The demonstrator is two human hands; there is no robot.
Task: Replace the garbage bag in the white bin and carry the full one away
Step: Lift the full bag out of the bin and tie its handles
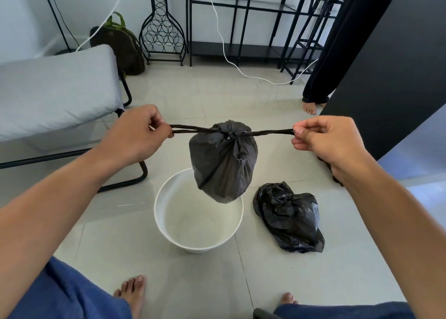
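A full black garbage bag [223,164] hangs in the air above the white bin [169,224], knotted at its top. Its two twisted ends stretch out sideways. My left hand [137,135] is shut on the left end and my right hand [323,138] pinches the right end, both pulled taut. The round white bin stands on the floor below, with no bag in it. A second black bag [289,217] lies crumpled on the tiles just right of the bin.
A grey cushioned bench [55,94] on a black frame stands at the left. A dark backpack [120,45], a wire wine rack [163,28] and black shelving [253,19] line the far wall. A white cable [241,72] crosses the floor. Another person's leg [321,77] stands by a black panel [398,65].
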